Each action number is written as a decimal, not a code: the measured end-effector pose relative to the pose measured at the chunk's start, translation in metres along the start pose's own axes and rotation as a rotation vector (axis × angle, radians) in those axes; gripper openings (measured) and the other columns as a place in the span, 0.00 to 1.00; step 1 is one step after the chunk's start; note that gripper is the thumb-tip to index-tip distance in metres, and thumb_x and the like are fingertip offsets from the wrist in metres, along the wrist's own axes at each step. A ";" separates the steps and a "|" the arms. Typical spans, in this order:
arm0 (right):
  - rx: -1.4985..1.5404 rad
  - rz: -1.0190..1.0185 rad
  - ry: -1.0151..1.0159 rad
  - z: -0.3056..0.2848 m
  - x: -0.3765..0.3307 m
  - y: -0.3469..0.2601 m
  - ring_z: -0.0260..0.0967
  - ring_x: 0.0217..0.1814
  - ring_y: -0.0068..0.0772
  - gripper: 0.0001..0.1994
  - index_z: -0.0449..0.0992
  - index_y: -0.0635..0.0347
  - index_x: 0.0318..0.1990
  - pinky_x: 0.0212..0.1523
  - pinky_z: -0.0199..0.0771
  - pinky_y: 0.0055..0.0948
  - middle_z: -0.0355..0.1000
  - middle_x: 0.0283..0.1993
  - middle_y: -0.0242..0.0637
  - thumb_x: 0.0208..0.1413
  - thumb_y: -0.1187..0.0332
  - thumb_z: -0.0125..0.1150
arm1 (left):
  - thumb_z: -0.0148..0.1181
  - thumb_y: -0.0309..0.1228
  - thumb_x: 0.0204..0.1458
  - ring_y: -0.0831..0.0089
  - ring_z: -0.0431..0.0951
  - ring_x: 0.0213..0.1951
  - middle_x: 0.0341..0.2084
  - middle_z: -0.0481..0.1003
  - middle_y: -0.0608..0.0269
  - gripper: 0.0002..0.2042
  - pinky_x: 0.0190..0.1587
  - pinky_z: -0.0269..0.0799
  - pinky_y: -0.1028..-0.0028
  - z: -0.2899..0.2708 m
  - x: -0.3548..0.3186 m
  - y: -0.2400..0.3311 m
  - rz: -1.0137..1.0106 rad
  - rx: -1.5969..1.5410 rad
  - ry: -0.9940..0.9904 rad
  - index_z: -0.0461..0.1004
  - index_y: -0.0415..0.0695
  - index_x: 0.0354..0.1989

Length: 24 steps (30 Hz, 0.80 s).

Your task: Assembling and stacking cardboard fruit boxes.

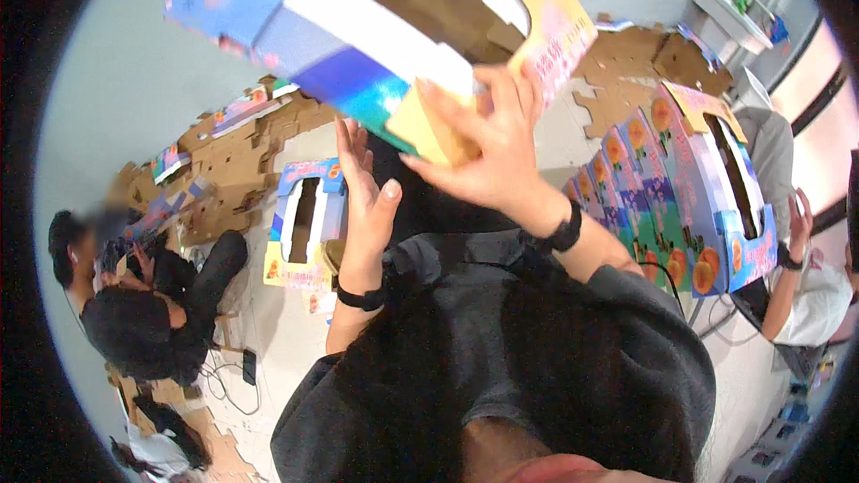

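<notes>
Your right hand (488, 156) grips a tan flap of the printed cardboard display box (376, 27), fingers clamped over its edge, holding the box raised in front of you well above the floor (277, 322). Your left hand (362, 188) stands flat beside the box's lower side, fingers straight and holding nothing. With one flap bearing the weight, I judge it could crease or tear, or the box could swing and slip.
</notes>
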State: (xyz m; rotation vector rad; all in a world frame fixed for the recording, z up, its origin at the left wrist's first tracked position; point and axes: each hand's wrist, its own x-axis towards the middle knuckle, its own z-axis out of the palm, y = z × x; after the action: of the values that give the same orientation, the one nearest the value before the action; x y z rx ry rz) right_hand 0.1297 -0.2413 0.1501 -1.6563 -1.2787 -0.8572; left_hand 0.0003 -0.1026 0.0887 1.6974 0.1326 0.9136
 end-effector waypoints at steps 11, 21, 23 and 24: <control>0.065 -0.137 -0.004 0.038 -0.077 -0.028 0.60 0.58 0.46 0.30 0.80 0.30 0.52 0.68 0.42 0.60 0.64 0.50 0.41 0.35 0.45 0.74 | 0.74 0.32 0.45 0.63 0.65 0.61 0.62 0.61 0.52 0.46 0.63 0.62 0.62 -0.033 -0.057 -0.025 -0.119 -0.159 0.272 0.47 0.38 0.69; 0.206 -0.269 -0.256 0.024 -0.061 -0.014 0.49 0.72 0.53 0.36 0.71 0.39 0.63 0.73 0.38 0.56 0.56 0.69 0.46 0.45 0.43 0.69 | 0.76 0.32 0.43 0.66 0.78 0.46 0.46 0.77 0.57 0.28 0.52 0.72 0.66 -0.037 -0.063 -0.021 -0.097 -0.084 0.240 0.73 0.36 0.52; 0.201 -0.251 -0.221 0.015 -0.049 -0.007 0.49 0.72 0.53 0.35 0.71 0.40 0.63 0.73 0.42 0.55 0.56 0.70 0.47 0.45 0.44 0.70 | 0.76 0.33 0.43 0.66 0.78 0.46 0.45 0.77 0.57 0.27 0.52 0.72 0.66 -0.041 -0.060 -0.024 0.006 0.128 0.255 0.74 0.36 0.51; 0.204 -0.236 -0.152 0.009 -0.044 -0.004 0.49 0.72 0.53 0.35 0.71 0.41 0.63 0.72 0.46 0.53 0.55 0.70 0.47 0.46 0.45 0.70 | 0.76 0.34 0.43 0.66 0.78 0.46 0.45 0.78 0.57 0.26 0.52 0.72 0.67 -0.043 -0.059 -0.026 0.141 0.317 0.259 0.74 0.36 0.50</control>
State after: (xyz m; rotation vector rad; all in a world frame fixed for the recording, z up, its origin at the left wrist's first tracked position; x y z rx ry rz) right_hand 0.1156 -0.2498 0.1081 -1.4501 -1.6347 -0.7202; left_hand -0.0581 -0.0908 0.0390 1.8893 0.3501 1.2703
